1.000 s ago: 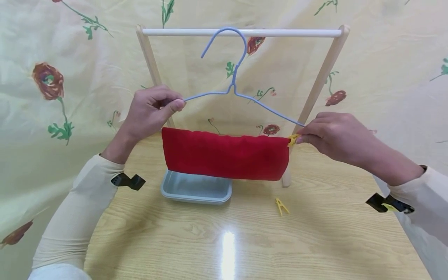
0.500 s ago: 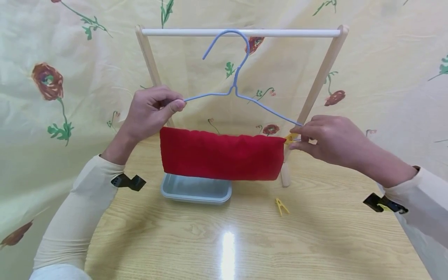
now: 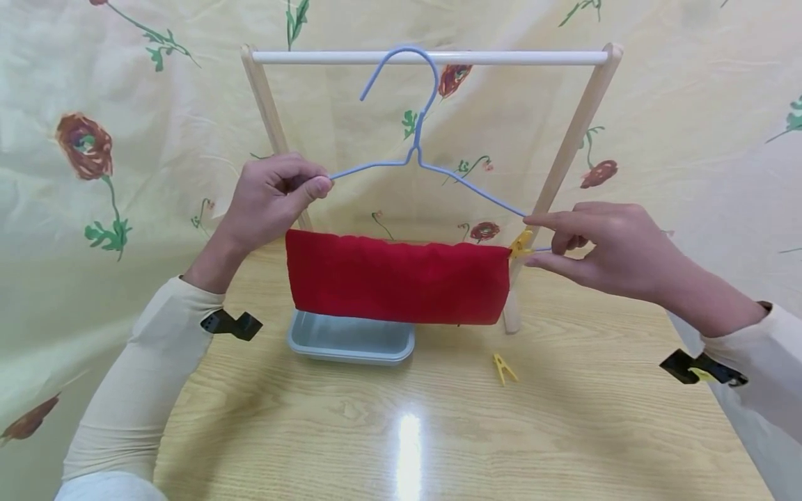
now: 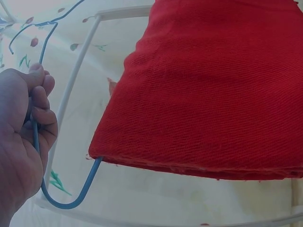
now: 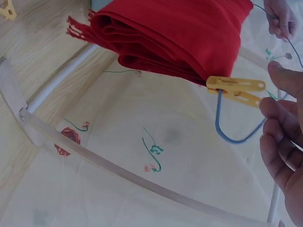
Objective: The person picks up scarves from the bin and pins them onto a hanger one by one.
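Observation:
A folded red cloth with fringe hangs over the bottom bar of a blue wire hanger. My left hand grips the hanger's left shoulder between thumb and curled fingers. A yellow clothespin is clipped at the cloth's right upper edge, where the hanger wire passes. My right hand is beside it, the index fingertip at the right shoulder wire and the thumb below, apart from the index finger. In the right wrist view, its fingertips lie right by the clothespin's handles. The hanger's hook overlaps the white rail in the head view.
A wooden rack with a white rail stands behind the hanger. Under the cloth on the wooden table sits a light blue tray, partly hidden. A second yellow clothespin lies on the table to its right. Floral fabric covers the background.
My right hand has gone from holding the clothespin at the wire's end to spread thumb and index finger, leaving the clothespin clipped at the cloth's edge. The left hand keeps its grip.

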`<action>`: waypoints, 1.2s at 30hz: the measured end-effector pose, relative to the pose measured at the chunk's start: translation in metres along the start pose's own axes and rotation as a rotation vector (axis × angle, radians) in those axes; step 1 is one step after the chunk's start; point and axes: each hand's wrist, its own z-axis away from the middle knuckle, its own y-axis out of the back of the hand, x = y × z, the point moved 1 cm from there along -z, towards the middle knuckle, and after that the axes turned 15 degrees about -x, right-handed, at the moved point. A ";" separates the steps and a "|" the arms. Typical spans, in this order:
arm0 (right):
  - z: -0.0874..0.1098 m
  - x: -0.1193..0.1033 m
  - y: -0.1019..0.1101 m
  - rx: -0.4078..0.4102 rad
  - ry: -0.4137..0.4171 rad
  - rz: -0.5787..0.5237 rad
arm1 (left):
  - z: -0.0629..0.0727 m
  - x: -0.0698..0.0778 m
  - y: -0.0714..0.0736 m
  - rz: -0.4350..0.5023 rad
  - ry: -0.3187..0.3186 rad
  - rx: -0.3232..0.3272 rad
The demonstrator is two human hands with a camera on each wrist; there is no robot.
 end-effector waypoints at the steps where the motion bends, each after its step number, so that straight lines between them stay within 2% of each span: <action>1: 0.002 0.001 0.001 0.014 -0.002 -0.009 | 0.000 0.000 0.000 0.000 0.001 -0.001; 7: 0.011 0.006 0.005 0.107 0.010 -0.070 | 0.001 -0.001 -0.001 -0.005 0.007 0.000; 18: 0.029 0.011 0.007 0.159 -0.022 -0.130 | 0.003 -0.005 0.000 0.005 -0.003 0.017; 22: 0.043 0.013 -0.003 0.184 -0.091 -0.181 | 0.004 -0.007 0.001 0.005 -0.003 0.028; 29: 0.066 0.012 -0.031 0.196 -0.133 -0.257 | 0.005 -0.008 0.003 0.016 -0.014 0.041; 36: 0.070 0.012 -0.046 0.206 -0.153 -0.301 | 0.005 -0.010 0.002 0.012 -0.032 0.040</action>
